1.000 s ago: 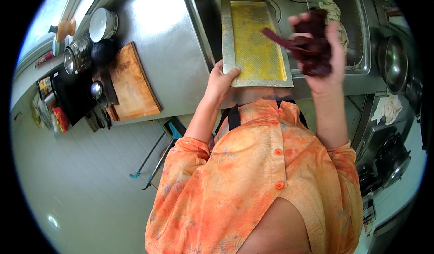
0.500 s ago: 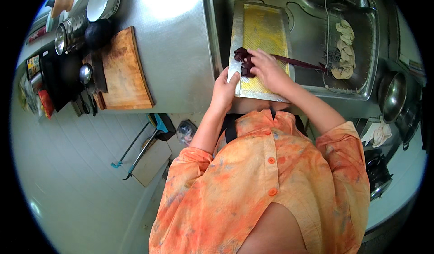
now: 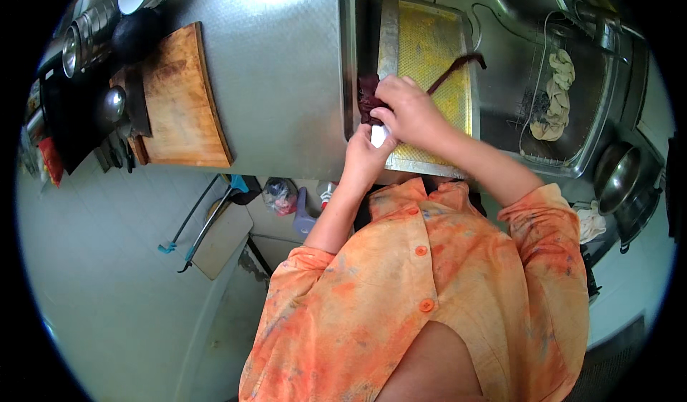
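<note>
A metal-framed panel with greasy yellow mesh (image 3: pixel 429 44) leans in the sink, its near end at the front edge. My left hand (image 3: pixel 366 160) is closed around the panel's left edge near its close corner, thumb on top. My right hand (image 3: pixel 413 115) grips a bunched dark red cloth (image 3: pixel 368 101) at that same edge, just above the left hand. From the right hand a thin tail of the cloth stretches up and right across the mesh. Between the hands shows a bright white patch that I cannot make out. Some fingers of both hands are hidden.
Inside the sink at right, a wire rack (image 3: pixel 533 101) holds a twisted pale cloth (image 3: pixel 557 94) and a dark scourer. The faucet (image 3: pixel 608 33) stands behind. A steel counter (image 3: pixel 279 80) with a wooden cutting board (image 3: pixel 186 101) and cleaver lies left; a metal bowl (image 3: pixel 617 176) sits far right.
My right hand has moved left with the dark red cloth, which now bunches at the panel's left edge. Its tail has swung up off the rack. The view has shifted slightly.
</note>
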`<state>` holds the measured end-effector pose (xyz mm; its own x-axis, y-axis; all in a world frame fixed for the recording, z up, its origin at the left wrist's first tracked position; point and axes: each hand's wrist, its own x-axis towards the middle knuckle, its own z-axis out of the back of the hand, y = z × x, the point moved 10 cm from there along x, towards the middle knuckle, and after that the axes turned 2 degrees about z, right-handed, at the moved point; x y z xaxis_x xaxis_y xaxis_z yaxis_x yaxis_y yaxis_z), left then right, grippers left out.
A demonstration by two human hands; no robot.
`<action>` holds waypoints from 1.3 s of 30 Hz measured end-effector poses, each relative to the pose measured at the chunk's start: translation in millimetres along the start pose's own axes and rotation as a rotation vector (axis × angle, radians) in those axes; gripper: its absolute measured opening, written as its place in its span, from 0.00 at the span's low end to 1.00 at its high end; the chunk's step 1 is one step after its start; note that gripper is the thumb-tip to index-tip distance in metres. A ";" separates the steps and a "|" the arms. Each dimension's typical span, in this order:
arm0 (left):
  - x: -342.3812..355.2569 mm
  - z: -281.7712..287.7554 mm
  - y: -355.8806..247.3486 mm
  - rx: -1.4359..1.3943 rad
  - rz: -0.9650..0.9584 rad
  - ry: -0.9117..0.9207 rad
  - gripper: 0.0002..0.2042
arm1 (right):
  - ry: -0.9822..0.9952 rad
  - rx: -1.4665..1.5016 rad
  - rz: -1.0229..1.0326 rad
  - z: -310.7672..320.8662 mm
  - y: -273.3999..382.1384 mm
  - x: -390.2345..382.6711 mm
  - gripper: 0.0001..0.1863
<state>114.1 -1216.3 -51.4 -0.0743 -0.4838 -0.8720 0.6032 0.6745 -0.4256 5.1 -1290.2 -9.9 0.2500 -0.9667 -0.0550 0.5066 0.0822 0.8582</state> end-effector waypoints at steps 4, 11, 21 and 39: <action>2.7 -7.6 -9.4 -0.394 -0.224 -0.004 0.20 | -0.125 -0.151 -0.225 0.2 -73.6 44.4 0.09; 5.6 -7.4 -6.5 -0.428 -0.251 -0.004 0.21 | -0.273 -0.163 -0.344 10.1 -172.7 95.8 0.11; 4.2 -5.7 4.0 -0.329 -0.252 -0.115 0.22 | -0.230 -0.148 -0.323 7.1 -138.9 74.6 0.09; 4.3 -4.0 -11.3 -0.382 -0.252 -0.056 0.21 | -0.268 -0.213 -0.369 13.0 -191.4 112.1 0.07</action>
<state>103.8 -1223.7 -51.3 -0.1317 -0.6814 -0.7199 0.2349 0.6841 -0.6905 -74.7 -1417.5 -173.6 -0.1841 -0.9667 -0.1778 0.6853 -0.2559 0.6819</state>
